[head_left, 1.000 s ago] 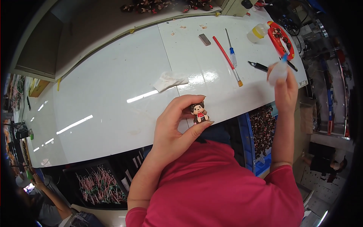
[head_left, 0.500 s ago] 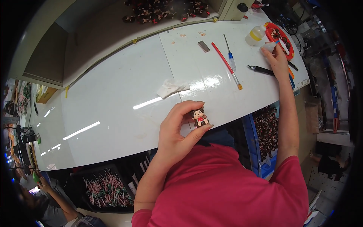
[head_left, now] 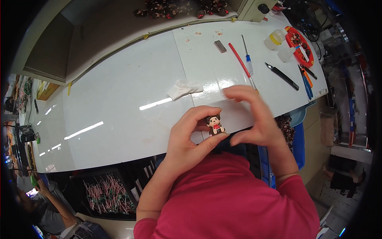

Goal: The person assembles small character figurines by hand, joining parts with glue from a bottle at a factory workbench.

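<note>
A: While the white table (head_left: 119, 99) spans most of the view, what other large items are listed?

B: Shelf (head_left: 107, 34), one, over the table's far side, bearing a dark heap (head_left: 171, 10). Blue bin (head_left: 299, 147), one, below the near edge at right, partly hidden, holding brown pieces (head_left: 284, 121). Black tray (head_left: 79, 195), one, below the near edge at left, filled with pink wires (head_left: 107, 195).

A: Hands?

B: Left hand (head_left: 189, 139): closed on the toy (head_left: 215, 125), a finger at its head, thumb at its base. Right hand (head_left: 260, 123): blurred, fingers and thumb spread wide, just right of the toy.

A: Table goods?

B: Red dish (head_left: 310, 62), far right, with small bits inside. Brush (head_left: 240, 59), red-handled, lower end behind the right hand. Screwdriver (head_left: 248, 59), blue-handled, beside the brush. Knife (head_left: 282, 77), black, right of the screwdriver. Tools (head_left: 308, 85), orange, blue and black, near the right edge; kinds unclear. Tissue (head_left: 185, 89), white, crumpled, beyond the left hand. Bottles (head_left: 274, 40), two, beside the dish: one yellow-banded, one blue-tipped.

A: Smallest?

B: The toy: brown, pale-faced, red-fronted, upright, at the table's near edge. Block (head_left: 220, 46), grey, left of the brush.
</note>
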Demonstrator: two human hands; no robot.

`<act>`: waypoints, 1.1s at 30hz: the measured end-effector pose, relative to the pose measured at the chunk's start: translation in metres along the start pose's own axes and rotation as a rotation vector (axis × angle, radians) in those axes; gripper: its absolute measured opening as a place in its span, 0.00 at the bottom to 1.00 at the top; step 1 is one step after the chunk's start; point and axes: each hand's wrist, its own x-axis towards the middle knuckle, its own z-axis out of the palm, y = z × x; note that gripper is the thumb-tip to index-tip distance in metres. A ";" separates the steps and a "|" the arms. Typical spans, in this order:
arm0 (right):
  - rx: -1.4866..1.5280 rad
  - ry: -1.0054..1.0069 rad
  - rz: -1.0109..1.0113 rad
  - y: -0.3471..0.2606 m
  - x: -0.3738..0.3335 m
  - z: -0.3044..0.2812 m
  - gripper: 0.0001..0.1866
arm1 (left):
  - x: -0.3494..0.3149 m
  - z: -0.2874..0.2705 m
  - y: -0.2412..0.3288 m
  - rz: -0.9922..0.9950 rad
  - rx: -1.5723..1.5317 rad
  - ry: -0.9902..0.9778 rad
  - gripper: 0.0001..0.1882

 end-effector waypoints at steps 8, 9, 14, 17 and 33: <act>0.157 -0.086 -0.019 0.006 0.006 0.026 0.39 | 0.002 -0.002 -0.003 0.085 0.076 -0.011 0.22; 0.164 -0.075 -0.025 0.006 0.007 0.028 0.39 | 0.002 -0.003 -0.003 0.094 0.094 -0.015 0.22; 0.166 -0.067 -0.010 0.009 0.006 0.030 0.45 | 0.002 -0.004 -0.005 0.096 0.070 -0.009 0.22; 0.167 -0.064 -0.013 0.009 0.006 0.030 0.46 | 0.002 -0.004 -0.005 0.095 0.068 -0.008 0.22; 0.225 -0.065 0.007 0.009 0.004 0.032 0.40 | 0.002 -0.007 -0.004 0.155 0.111 -0.023 0.23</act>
